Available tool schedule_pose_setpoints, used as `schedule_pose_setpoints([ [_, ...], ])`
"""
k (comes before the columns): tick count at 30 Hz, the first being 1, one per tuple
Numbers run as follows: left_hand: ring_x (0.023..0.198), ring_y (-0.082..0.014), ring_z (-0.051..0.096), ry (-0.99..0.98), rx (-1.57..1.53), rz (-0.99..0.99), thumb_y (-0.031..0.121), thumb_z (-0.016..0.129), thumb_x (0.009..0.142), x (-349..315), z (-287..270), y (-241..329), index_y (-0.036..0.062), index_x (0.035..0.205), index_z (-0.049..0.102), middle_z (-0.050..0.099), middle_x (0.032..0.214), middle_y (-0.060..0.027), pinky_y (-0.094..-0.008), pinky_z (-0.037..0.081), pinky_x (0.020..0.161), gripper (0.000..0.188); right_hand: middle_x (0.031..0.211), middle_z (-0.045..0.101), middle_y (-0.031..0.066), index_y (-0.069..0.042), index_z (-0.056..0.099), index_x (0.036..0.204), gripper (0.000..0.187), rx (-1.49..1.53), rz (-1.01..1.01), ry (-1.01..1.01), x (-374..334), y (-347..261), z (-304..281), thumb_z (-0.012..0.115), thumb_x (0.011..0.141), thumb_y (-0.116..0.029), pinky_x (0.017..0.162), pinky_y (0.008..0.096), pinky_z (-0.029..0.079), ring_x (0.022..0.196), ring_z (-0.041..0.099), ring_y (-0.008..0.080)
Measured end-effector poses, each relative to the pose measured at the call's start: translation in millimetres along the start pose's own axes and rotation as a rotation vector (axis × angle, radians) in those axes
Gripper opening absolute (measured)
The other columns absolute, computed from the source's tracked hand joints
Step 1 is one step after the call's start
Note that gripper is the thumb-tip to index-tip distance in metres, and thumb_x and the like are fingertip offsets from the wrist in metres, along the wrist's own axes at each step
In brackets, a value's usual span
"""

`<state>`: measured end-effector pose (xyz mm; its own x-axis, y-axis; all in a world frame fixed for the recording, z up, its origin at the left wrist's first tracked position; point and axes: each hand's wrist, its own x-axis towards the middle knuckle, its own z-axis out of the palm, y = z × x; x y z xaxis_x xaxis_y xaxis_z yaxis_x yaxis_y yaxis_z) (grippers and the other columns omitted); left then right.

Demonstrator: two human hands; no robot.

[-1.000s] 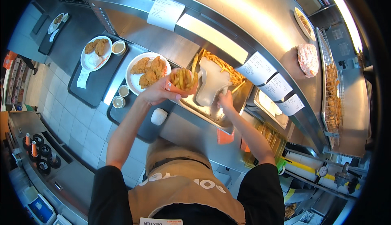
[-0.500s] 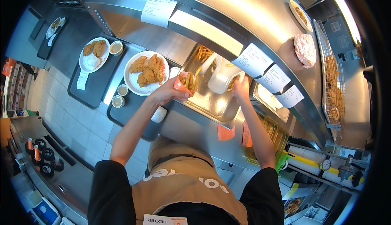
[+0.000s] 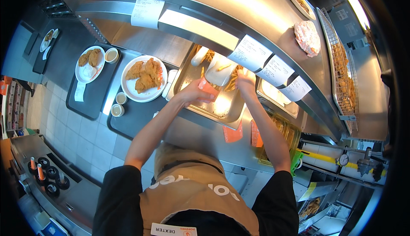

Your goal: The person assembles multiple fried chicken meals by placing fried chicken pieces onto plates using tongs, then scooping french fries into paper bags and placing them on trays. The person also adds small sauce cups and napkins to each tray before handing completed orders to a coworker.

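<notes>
My left hand (image 3: 195,93) is closed around an orange-red paper fry pouch (image 3: 208,91) over the metal fry pan (image 3: 224,110). Its upper edge is close to the lower end of a white fry scoop (image 3: 218,74), which has a few fries in it. At the scoop's right side, my right hand (image 3: 246,83) is closed, apparently on the handle, which the fingers mostly hide. Loose fries (image 3: 233,82) lie between that hand and the scoop, with more at the pan's far end. How full the pouch is cannot be made out.
On the left, a dark tray (image 3: 89,103) bears a plate of fried chicken (image 3: 147,76) and small cups. More empty pouches (image 3: 233,133) hang at the counter's front edge. A metal shelf with paper tickets (image 3: 252,53) overhangs the pan. A wrapped item (image 3: 307,38) sits on top.
The view has shifted. My left hand has carried the pouch rightward to the scoop, and its fries, seen before, are now mostly hidden. My right hand stays at the scoop's side.
</notes>
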<state>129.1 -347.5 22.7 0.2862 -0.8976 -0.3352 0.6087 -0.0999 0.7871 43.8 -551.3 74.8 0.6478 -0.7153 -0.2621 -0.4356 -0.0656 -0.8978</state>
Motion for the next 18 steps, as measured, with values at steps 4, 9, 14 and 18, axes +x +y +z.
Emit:
schedule_pose_setpoints([
  [4, 0.1, -0.021, 0.067, -0.031, 0.024, -0.038, 0.005, 0.082, 0.074, 3, 0, 0, 0.0101, 0.131, 0.048, 0.064, 0.115, -0.0066, -0.0335, 0.058, 0.083, 0.066, 0.064, 0.052, 0.0065, 0.004, 0.041, 0.131, 0.044, -0.106, -0.051, 0.012, 0, 2, -3, 0.051, 0.091, -0.008, 0.038, 0.0295, 0.041, 0.045, 0.049, 0.0137],
  [9, 0.1, -0.021, 0.067, -0.021, 0.051, -0.065, 0.003, 0.081, 0.075, 4, -3, 0, 0.0099, 0.132, 0.046, 0.064, 0.115, -0.0072, -0.0325, 0.057, 0.083, 0.067, 0.064, 0.059, 0.0141, 0.006, 0.057, 0.089, 0.022, -0.188, -0.108, 0.067, -3, 1, 3, 0.053, 0.089, -0.016, 0.046, 0.0361, 0.047, 0.048, 0.057, 0.0201],
  [14, 0.102, -0.0221, 0.066, -0.033, -0.063, -0.026, 0.0, 0.079, 0.076, 4, -5, -6, 0.0098, 0.134, 0.043, 0.062, 0.117, -0.0076, -0.0344, 0.058, 0.085, 0.069, 0.064, 0.059, 0.0126, 0.005, 0.057, 0.093, 0.021, -0.069, -0.065, 0.049, -2, 1, 11, 0.053, 0.089, -0.015, 0.047, 0.0348, 0.048, 0.049, 0.058, 0.0189],
  [18, 0.103, -0.0226, 0.066, -0.005, -0.207, 0.091, -0.002, 0.078, 0.076, 7, -7, -13, 0.0099, 0.136, 0.04, 0.061, 0.119, -0.0078, -0.0368, 0.06, 0.084, 0.072, 0.062, 0.058, 0.0108, 0.003, 0.056, 0.098, 0.023, 0.01, -0.066, 0.077, 1, 5, 16, 0.054, 0.091, -0.019, 0.045, 0.0327, 0.045, 0.048, 0.057, 0.0178],
])
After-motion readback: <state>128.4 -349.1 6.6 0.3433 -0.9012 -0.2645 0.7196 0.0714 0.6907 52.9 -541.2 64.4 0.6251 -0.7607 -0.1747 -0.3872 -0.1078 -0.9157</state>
